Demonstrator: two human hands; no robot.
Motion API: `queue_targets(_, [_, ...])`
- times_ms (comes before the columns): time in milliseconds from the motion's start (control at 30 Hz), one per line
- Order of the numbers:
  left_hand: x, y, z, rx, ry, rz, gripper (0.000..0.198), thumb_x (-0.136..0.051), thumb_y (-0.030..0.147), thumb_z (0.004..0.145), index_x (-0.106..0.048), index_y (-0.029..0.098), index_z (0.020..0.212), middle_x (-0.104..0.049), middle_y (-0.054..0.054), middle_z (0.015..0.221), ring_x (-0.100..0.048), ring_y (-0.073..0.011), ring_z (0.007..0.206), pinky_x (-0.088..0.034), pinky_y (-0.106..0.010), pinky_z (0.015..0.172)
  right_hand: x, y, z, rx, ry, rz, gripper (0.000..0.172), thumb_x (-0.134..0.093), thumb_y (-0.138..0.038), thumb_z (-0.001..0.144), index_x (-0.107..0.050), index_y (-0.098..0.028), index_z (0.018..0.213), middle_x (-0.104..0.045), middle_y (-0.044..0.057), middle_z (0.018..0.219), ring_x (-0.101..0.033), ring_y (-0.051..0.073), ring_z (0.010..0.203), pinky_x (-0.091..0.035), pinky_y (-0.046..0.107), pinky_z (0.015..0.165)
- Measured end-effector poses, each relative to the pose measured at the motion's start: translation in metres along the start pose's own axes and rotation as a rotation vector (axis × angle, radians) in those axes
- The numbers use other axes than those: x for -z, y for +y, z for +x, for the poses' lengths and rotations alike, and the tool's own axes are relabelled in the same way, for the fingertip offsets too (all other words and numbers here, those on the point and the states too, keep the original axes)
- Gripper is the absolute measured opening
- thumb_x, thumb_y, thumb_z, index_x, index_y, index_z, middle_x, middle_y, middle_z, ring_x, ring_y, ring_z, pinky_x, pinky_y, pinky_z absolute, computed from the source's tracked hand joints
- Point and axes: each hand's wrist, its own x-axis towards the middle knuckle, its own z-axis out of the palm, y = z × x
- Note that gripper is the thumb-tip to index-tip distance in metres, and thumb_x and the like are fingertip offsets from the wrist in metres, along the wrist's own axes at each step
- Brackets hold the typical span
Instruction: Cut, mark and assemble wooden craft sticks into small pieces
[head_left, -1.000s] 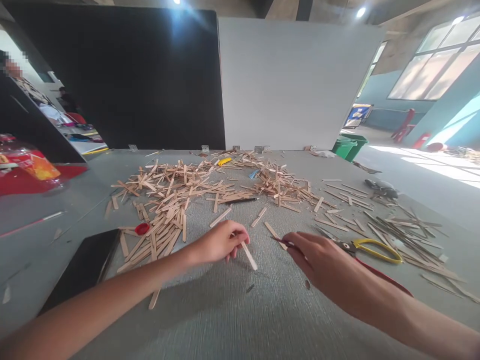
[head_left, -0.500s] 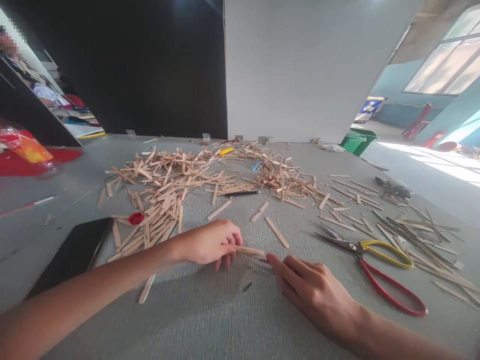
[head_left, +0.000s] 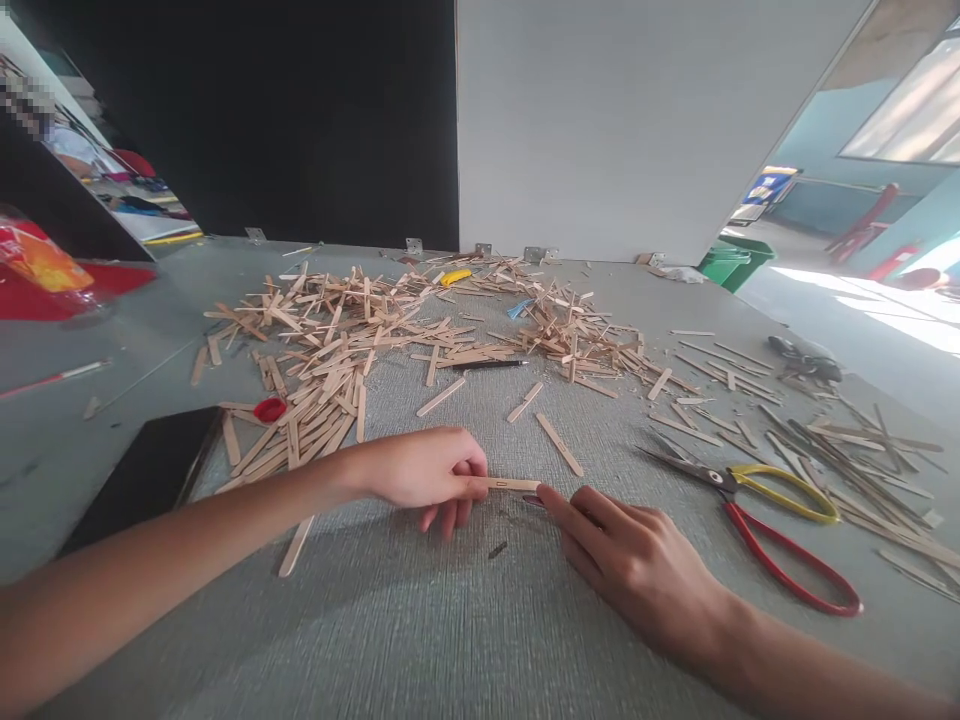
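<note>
A wooden stick [head_left: 504, 484] with a small rectangle marked on it lies between my hands, just above the table. My left hand [head_left: 439, 475] pinches its left end between thumb and fingers. My right hand [head_left: 619, 545] is closed on a small dark blade, mostly hidden by the fingers, and its fingertips meet the right end of the stick. Below them on the table lies a small dark sliver [head_left: 497, 550]. Scissors [head_left: 720, 480] with one yellow and one red handle lie open right of my right hand.
Piles of loose sticks [head_left: 322, 400] spread across the grey table [head_left: 420, 640]. A black phone [head_left: 146, 470] lies at the left, near a red cap [head_left: 270, 409]. Behind the sticks are a black pen [head_left: 491, 364] and a yellow object [head_left: 455, 277]. Thin strips [head_left: 862, 480] lie right.
My right hand's fingertips have come up against the right end of the stick, where a small gap showed before. The whole view has shifted slightly.
</note>
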Motion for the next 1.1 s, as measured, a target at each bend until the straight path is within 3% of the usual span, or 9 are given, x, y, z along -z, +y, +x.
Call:
queue_targets(467, [-0.004,0.000,0.000,-0.017,0.051,0.062,0.028,-0.047,0.032,0.100,-0.056,0.019,0.077,-0.070,-0.004,0.066,-0.062,-0.0135,0.045,-0.045,-0.021,0.041,0.005,-0.001,0.002,0.018,-0.044,-0.005,0.036,-0.038,-0.009,0.104,-0.053,-0.004,0.137,-0.062,0.003,0.082,-0.067,0.019,0.062,-0.052,0.033,0.046])
queue_targets(667, [-0.015,-0.003,0.006,-0.077,0.144,0.058,0.028,-0.045,0.030,0.099,-0.053,0.019,0.075,-0.065,-0.001,0.063,-0.059,-0.0121,0.042,-0.041,-0.020,0.037,0.010,-0.001,0.006,0.051,-0.148,-0.230,0.062,-0.044,0.011,0.076,-0.049,-0.003,0.136,-0.068,0.007,0.090,-0.068,0.020,0.062,-0.045,0.035,0.046])
queue_targets(767, [-0.018,-0.002,0.008,-0.079,0.139,0.058,0.027,-0.045,0.029,0.100,-0.053,0.019,0.075,-0.063,0.000,0.061,-0.058,-0.0124,0.041,-0.042,-0.020,0.036,0.012,0.002,0.014,0.055,-0.223,-0.357,0.041,-0.048,0.008,0.077,-0.060,-0.011,0.112,-0.065,0.004,0.077,-0.063,0.019,0.051,-0.034,0.036,0.044])
queue_targets(867, [-0.019,-0.002,0.008,-0.078,0.151,0.055,0.028,-0.042,0.027,0.101,-0.052,0.020,0.077,-0.061,0.001,0.059,-0.056,-0.0125,0.040,-0.041,-0.020,0.035,0.010,0.014,0.024,0.098,-0.276,-0.420,0.026,-0.049,0.005,0.084,-0.059,-0.016,0.094,-0.061,0.001,0.065,-0.060,0.017,0.046,-0.024,0.036,0.045])
queue_targets(1000, [-0.022,-0.002,0.009,-0.082,0.198,0.068,0.029,-0.040,0.026,0.100,-0.050,0.020,0.074,-0.059,0.001,0.055,-0.053,-0.0114,0.037,-0.037,-0.020,0.034,0.006,0.037,0.034,0.192,-0.310,-0.358,0.022,-0.047,0.002,0.092,-0.056,-0.017,0.098,-0.063,-0.001,0.064,-0.058,0.015,0.046,-0.016,0.035,0.048])
queue_targets(1100, [-0.026,-0.004,0.010,-0.093,0.235,0.076,0.030,-0.040,0.027,0.100,-0.049,0.020,0.072,-0.058,0.001,0.054,-0.051,-0.0107,0.036,-0.035,-0.020,0.035,0.010,0.037,0.039,0.210,-0.337,-0.336,0.021,-0.050,0.003,0.091,-0.056,-0.017,0.096,-0.062,-0.002,0.059,-0.055,0.014,0.043,-0.014,0.034,0.047])
